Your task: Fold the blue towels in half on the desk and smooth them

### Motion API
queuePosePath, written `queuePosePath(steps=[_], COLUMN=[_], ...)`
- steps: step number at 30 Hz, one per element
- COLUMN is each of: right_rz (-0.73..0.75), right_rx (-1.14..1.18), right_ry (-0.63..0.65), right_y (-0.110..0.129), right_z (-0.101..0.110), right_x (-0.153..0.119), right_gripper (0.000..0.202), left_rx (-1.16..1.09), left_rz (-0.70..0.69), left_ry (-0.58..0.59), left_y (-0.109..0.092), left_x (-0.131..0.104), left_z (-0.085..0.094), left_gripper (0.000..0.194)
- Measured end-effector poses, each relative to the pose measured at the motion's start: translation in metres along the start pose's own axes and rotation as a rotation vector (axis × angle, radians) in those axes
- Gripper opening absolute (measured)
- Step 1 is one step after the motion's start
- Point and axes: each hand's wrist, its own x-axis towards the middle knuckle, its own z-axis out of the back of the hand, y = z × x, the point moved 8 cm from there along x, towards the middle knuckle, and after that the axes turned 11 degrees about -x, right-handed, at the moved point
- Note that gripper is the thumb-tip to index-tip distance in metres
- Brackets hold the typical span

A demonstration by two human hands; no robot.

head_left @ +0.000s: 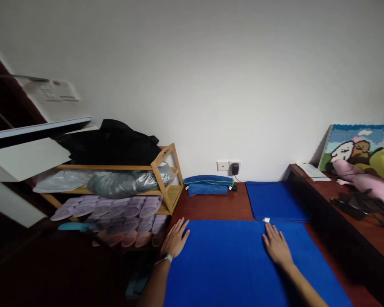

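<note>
Here, hands [175, 239] [278, 249] flat, at blue cloth edges [224, 221]

Blue towels lie on a red-brown wooden tabletop [213, 209].

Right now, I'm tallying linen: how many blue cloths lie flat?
2: the large cloth between the left hand and right hand, and the small cloth nearer the wall. More may be hidden underneath.

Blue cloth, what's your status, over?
Left hand open at far left corner, right hand open on top. Spread blue cloth looks flat. Folded blue cloth close against far edge.
</note>
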Motion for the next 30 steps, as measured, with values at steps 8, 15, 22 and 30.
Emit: queuePosePath(steps=[8,15,22,30], right_rz=[-0.198,-0.201,-0.235,0.137], right_rx=[-0.104,-0.148,-0.063,0.054], right_ry=[0.037,0.055,0.035,-0.094], right_y=[-0.173,-0.173,-0.157,0.075], right_z=[-0.026,-0.035,0.008,0.028], right_x=[0.017,0.020,0.014,0.001], right_gripper=[0.080,0.079,0.075,0.066], left_rx=[0.009,0.026,0.022,0.027], left_rz=[0.005,0.014,-0.002,0.022], left_ry=[0.001,0.042,0.008,0.021], left_y=[0.004,0.002,0.001,-0.003], left_x=[0.003,0.003,0.002,0.000], left_z=[0.002,0.001,-0.002,-0.001], left_gripper=[0.055,0.057,0.055,0.057])
